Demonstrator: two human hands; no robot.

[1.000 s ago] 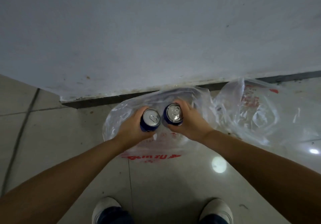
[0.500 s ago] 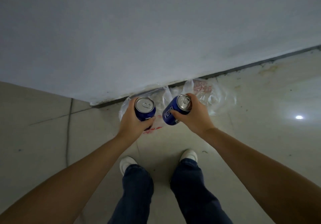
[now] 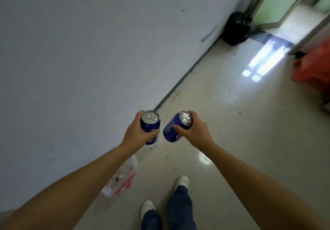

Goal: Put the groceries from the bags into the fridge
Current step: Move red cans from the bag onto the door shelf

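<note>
My left hand (image 3: 134,133) grips a blue soda can (image 3: 149,124) held upright, silver top facing me. My right hand (image 3: 195,131) grips a second blue Pepsi can (image 3: 174,128), tilted with its top leaning right. Both cans are held out in front of me at mid-height, a small gap between them. A clear plastic grocery bag (image 3: 123,178) with red print lies on the floor by the wall, below my left forearm. No fridge is in view.
A pale wall (image 3: 89,51) fills the left. The tiled floor (image 3: 232,122) runs ahead to a doorway (image 3: 278,6) at the top right. A black bag (image 3: 238,28) sits by the door; a red bag (image 3: 314,67) lies at the right edge. My feet (image 3: 181,182) are below.
I have stood up and turned right with both cans. The bags that lay under my hands have dropped behind to the lower left, and the corridor and doorway have come into view.
</note>
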